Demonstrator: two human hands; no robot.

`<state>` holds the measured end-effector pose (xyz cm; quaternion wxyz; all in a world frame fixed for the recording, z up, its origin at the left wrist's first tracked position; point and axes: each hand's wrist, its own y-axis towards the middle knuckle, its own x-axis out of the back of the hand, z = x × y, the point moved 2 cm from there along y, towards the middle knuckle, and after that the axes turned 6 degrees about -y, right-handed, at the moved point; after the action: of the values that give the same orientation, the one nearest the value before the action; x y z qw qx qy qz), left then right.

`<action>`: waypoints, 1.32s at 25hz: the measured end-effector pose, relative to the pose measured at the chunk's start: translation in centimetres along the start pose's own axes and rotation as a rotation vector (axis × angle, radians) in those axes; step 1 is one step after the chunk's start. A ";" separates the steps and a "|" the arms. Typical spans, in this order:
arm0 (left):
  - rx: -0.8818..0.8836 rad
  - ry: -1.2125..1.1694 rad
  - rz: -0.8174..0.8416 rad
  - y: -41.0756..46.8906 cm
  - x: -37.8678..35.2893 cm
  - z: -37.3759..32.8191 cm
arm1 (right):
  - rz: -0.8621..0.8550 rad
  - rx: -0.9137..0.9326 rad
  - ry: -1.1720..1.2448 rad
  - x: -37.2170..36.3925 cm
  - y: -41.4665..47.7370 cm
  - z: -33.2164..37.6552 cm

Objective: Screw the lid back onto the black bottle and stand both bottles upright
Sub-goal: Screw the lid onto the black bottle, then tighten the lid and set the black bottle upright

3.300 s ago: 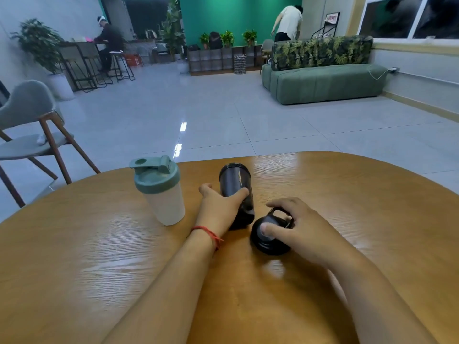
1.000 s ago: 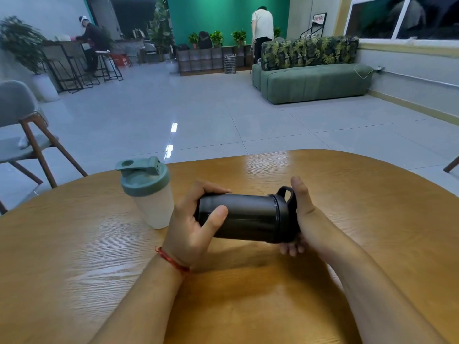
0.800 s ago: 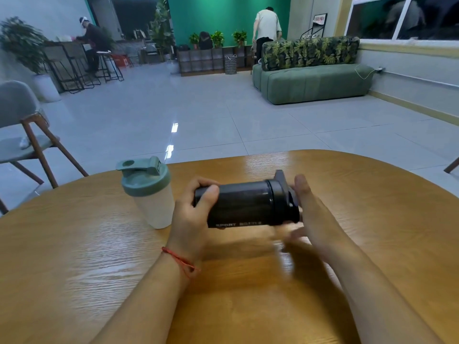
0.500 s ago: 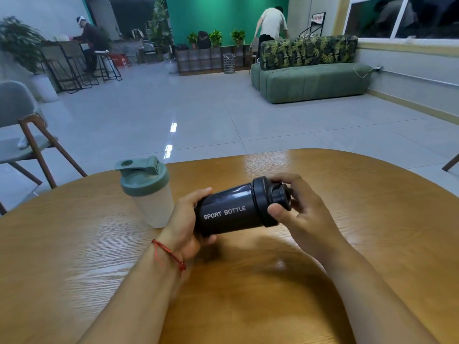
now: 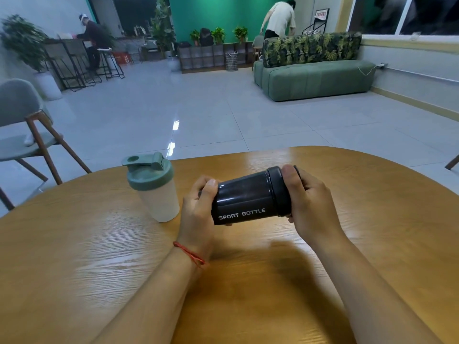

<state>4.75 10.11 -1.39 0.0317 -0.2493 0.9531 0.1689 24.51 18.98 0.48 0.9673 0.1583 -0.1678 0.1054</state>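
I hold the black bottle (image 5: 244, 198) sideways above the wooden table (image 5: 372, 219), its white "SPORT BOTTLE" lettering facing me. My left hand (image 5: 200, 207) grips its base end. My right hand (image 5: 309, 202) wraps over the black lid (image 5: 277, 189) at the bottle's right end, thumb across the lid's rim; most of the lid's top is hidden by my fingers. The white bottle with the green lid (image 5: 155, 188) stands upright on the table just left of my left hand.
A grey chair with wooden legs (image 5: 27, 135) stands off the table's left edge. A green sofa (image 5: 315, 75) sits across the tiled floor. Two people are far off at the back of the room.
The lid went from lying on the table onto the bottle's mouth. Both hands lifted the bottle sideways, and my right hand keeps shifting its grip around the lid while the bottle rotates.
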 end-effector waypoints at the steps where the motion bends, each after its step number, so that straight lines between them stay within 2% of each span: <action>1: -0.013 0.073 0.023 -0.1 0.3 -0.6 | -0.012 -0.002 -0.001 0.3 0.0 0.6; 5: -0.191 0.671 0.311 -2.3 2.0 -3.8 | -0.002 0.038 0.024 0.9 0.0 4.0; 8: -0.256 0.823 0.267 -3.7 3.0 -6.8 | 0.053 0.146 0.011 -1.0 -0.9 8.1; 10: -0.294 0.840 0.174 -4.3 4.8 -8.5 | 0.120 0.235 0.035 -2.7 -1.8 10.7; 13: -0.297 0.801 0.040 -5.2 8.8 -10.3 | 0.240 0.255 0.166 -4.9 -2.8 13.0; 16: -0.270 0.742 -0.069 -5.9 12.9 -11.3 | 0.247 0.183 0.194 -8.2 -3.1 13.6; 19: -0.194 0.593 -0.185 -6.1 16.4 -11.6 | 0.199 0.119 0.083 -11.7 -2.9 12.8; 23: -0.090 0.517 -0.310 -6.1 20.5 -10.6 | 0.303 -0.032 -0.068 -16.1 -2.1 10.6; 27: -0.011 0.526 -0.377 -5.2 23.9 -8.3 | 0.392 -0.121 -0.057 -20.0 -1.9 9.3; 33: 0.038 0.625 -0.508 -2.2 29.3 -5.1 | 0.299 -0.095 -0.030 -26.0 -0.6 9.6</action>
<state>-19.67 -6.99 -1.46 -0.2141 -0.5155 0.8279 0.0539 -2.08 11.23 -0.43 0.9446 0.0872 -0.2087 0.2377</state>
